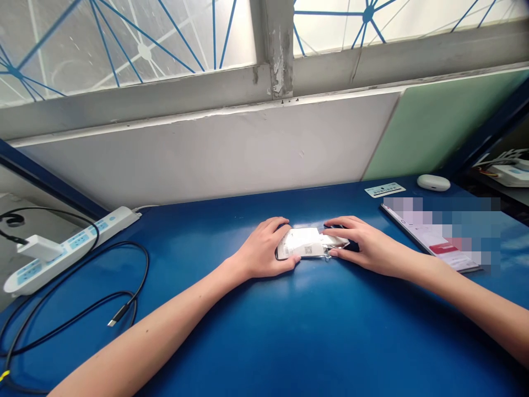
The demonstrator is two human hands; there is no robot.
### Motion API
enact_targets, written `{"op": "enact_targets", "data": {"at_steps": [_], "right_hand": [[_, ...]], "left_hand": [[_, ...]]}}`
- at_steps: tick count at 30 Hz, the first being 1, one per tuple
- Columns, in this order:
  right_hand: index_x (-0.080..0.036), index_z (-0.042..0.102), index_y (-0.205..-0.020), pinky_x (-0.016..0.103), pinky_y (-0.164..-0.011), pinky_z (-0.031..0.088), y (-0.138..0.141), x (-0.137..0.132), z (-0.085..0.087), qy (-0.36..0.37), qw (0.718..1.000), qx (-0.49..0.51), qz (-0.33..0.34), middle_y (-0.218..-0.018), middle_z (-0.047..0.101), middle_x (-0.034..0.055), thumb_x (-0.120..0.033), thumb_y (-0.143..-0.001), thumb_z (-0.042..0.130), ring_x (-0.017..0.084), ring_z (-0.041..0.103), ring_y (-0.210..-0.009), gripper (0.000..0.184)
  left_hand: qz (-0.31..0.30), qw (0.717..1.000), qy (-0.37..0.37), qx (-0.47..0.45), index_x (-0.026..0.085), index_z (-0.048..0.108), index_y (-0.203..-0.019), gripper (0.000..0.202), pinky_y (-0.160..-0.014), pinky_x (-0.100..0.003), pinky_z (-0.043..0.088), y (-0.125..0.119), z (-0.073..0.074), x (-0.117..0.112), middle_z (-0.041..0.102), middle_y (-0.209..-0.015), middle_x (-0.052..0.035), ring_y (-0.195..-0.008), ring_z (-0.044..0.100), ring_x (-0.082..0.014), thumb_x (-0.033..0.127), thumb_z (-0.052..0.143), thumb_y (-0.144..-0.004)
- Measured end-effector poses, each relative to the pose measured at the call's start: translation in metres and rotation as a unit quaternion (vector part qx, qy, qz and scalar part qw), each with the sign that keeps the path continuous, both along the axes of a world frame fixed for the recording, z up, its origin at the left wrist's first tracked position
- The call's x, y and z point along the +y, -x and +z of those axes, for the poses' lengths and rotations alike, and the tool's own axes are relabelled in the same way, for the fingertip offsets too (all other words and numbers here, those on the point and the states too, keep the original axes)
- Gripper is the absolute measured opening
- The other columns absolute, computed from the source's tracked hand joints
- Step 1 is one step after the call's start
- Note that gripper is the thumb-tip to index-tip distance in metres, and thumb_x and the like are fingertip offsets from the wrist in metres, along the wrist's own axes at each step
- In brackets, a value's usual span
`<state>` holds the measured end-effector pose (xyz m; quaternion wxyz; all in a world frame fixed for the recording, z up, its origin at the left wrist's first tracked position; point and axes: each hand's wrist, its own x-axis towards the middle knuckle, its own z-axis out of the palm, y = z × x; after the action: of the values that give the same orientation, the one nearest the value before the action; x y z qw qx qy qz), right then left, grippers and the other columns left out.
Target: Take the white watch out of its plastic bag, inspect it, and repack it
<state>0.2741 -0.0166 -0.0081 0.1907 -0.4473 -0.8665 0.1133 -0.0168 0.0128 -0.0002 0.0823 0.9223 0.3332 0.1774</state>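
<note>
On the blue tabletop (256, 314) lies a small flat white packet (303, 238) with a printed square code and a shiny, clear plastic edge on its right. My left hand (268, 248) grips its left end, thumb along the near edge and fingers over the far side. At the right end, my right hand (359, 242) holds the packet's plastic edge between thumb and fingers. What the packet contains cannot be made out.
A white power strip (78, 242) with a plugged-in charger (39, 248) and a coiled black cable (144, 270) lies on the left. To the right are a partly blurred phone-like slab (430, 237), a card (385, 189) and a white earbud case (433, 182). A wall panel (231, 154) borders the back.
</note>
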Motion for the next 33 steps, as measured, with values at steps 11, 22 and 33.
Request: {"op": "enact_targets", "data": {"at_steps": [11,22,33], "right_hand": [[-0.021,0.064,-0.116,0.048,-0.083,0.057,-0.018,0.011,0.003,-0.081,0.995,-0.056,-0.006,-0.119,0.069,0.0162,-0.032,-0.1,0.044,0.033,0.066,-0.103,0.028],[-0.022,0.05,-0.138,0.053,-0.096,0.051,-0.01,0.007,0.008,-0.181,0.978,0.019,-0.098,-0.131,0.062,0.0167,-0.028,-0.1,0.045,0.035,0.063,-0.112,0.038],[-0.018,0.052,-0.138,0.049,-0.104,0.05,-0.003,0.002,0.005,-0.148,0.987,0.047,-0.033,-0.138,0.061,0.0185,-0.028,-0.101,0.047,0.032,0.058,-0.126,0.039]], "left_hand": [[0.037,0.999,-0.009,0.034,0.014,0.06,-0.12,0.047,-0.107,-0.052,0.046,0.001,0.002,-0.002,0.051,-0.145,-0.0215,-0.133,0.052,-0.0368,0.045,0.06,-0.085],[0.047,0.998,-0.025,0.028,0.01,0.06,-0.125,0.056,-0.107,-0.052,0.045,-0.001,0.001,-0.003,0.055,-0.142,-0.0229,-0.13,0.054,-0.0377,0.046,0.059,-0.082],[0.046,0.994,-0.035,0.095,0.007,0.063,-0.123,0.061,-0.109,-0.053,0.043,-0.006,0.009,-0.01,0.058,-0.14,-0.0235,-0.133,0.051,-0.041,0.049,0.061,-0.079]]}}
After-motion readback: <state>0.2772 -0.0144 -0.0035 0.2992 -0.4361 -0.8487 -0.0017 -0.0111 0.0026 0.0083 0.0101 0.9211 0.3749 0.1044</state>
